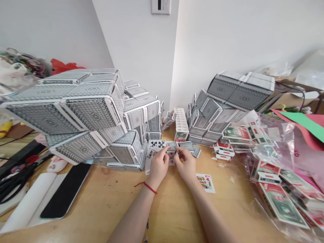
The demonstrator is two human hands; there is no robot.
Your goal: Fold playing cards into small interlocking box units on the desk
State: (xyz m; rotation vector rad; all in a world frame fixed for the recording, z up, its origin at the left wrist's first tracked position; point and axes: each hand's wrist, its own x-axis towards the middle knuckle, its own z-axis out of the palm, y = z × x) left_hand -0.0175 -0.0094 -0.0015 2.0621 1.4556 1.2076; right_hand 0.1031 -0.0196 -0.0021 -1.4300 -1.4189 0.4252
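Note:
My left hand and my right hand meet over the middle of the wooden table, both pinching a small folded piece made of grey-backed playing cards. A red string circles my left wrist. Loose face-up cards lie just beyond my left hand, and one face card lies flat beside my right wrist. Fingers of both hands are curled closed on the folded cards.
A big stack of card-built blocks rises at the left, another stack at the right. Flattened red-green card boxes and plastic bags crowd the right side. A black phone on white paper and scissors lie at the left.

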